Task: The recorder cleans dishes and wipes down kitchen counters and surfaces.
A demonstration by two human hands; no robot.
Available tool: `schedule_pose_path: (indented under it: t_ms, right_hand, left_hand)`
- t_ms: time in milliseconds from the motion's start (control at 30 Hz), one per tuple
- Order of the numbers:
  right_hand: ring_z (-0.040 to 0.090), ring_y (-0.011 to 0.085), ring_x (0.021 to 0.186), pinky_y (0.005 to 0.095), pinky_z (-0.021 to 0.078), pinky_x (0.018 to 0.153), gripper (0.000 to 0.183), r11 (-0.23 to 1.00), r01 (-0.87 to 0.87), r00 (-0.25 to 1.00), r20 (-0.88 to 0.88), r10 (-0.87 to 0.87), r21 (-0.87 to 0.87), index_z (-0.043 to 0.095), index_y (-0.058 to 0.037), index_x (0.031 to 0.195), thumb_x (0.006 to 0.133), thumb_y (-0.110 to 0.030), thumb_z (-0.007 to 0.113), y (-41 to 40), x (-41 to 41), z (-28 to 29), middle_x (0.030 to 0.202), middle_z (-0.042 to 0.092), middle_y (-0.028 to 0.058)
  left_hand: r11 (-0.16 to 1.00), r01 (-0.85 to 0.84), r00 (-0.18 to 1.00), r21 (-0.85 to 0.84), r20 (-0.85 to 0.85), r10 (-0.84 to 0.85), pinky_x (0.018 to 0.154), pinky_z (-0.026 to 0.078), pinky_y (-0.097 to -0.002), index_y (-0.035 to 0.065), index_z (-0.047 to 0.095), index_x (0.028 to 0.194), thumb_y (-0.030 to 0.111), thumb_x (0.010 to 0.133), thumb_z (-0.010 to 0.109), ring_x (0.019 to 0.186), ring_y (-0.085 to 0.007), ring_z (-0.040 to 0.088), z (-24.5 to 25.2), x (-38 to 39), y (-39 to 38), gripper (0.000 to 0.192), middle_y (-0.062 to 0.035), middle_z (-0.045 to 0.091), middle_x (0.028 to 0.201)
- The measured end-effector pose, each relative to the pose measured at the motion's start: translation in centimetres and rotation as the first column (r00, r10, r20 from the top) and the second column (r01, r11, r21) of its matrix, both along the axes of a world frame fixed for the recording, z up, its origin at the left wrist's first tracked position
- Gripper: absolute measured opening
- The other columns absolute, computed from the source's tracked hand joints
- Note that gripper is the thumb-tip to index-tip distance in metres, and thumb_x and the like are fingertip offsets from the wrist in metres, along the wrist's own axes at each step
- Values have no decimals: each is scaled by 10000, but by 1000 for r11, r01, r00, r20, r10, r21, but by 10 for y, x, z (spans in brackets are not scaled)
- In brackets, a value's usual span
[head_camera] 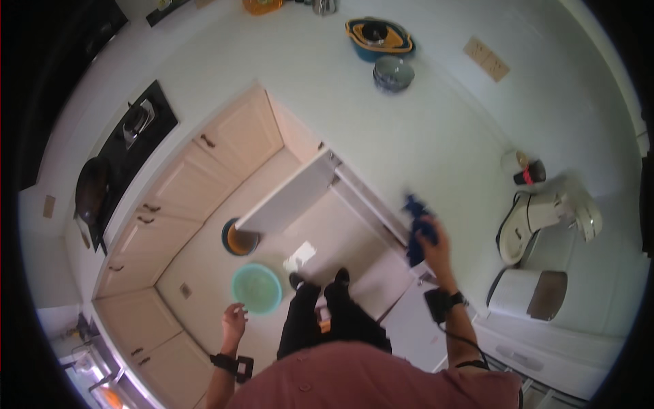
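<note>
My right hand (438,249) grips a dark blue cloth (416,225) at the front edge of the pale countertop (357,117). Part of the cloth spreads on the counter beyond my fingers, slightly blurred. My left hand (234,319) hangs at my side with nothing in it, the fingers loosely bent. Below it, on the floor, stands a mint-green plastic basin (257,289). Under the counter by my right hand, a white cabinet door (294,191) is swung out over the floor.
A blue pot-like container (240,237) with an orange inside sits near the door's outer end. Stacked bowls (392,74) and nested baskets (379,38) stand far back. A stand mixer (531,222), cups (531,173) and a white appliance (526,292) line the right wall; a gas hob (138,120) is left.
</note>
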State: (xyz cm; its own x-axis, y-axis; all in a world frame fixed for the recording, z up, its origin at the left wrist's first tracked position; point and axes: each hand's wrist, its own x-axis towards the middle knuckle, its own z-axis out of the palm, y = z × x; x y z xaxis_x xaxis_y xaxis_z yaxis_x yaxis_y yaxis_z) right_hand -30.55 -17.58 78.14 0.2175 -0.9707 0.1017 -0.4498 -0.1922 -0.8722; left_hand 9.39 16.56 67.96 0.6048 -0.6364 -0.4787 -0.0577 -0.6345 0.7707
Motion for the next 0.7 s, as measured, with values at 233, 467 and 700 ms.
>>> schedule_pose_path:
  t_ms: [233, 467, 700]
  right_hand:
    - [345, 394, 1174, 479, 326, 926, 536, 890, 300, 690, -566, -451, -343, 499, -187, 1175, 670, -18, 558, 10, -154, -93, 1284, 365, 200]
    - [244, 414, 1232, 639, 200, 907, 632, 808, 429, 415, -706, -573, -404, 451, -291, 1254, 698, -569, 560, -26, -60, -154, 1392, 266, 180]
    - [231, 347, 1260, 583, 95, 1007, 416, 928, -12, 897, -413, -154, -371, 589, -222, 1110, 741, -415, 583, -94, 68, -121, 1378, 305, 140]
  left_hand:
    - [985, -170, 983, 21, 74, 168, 570, 540, -270, -17, 550, 1002, 58, 831, 494, 816, -203, 631, 38, -6, 44, 195, -111, 592, 891]
    - [984, -176, 961, -35, 210, 180, 543, 538, -267, -18, 555, 992, 86, 840, 492, 794, -198, 631, 62, 0, 32, 195, -105, 586, 884]
    - [971, 237, 917, -23, 336, -215, 558, 533, -265, -12, 565, 980, 80, 838, 502, 754, -173, 634, 74, 1, -142, 181, -100, 604, 807]
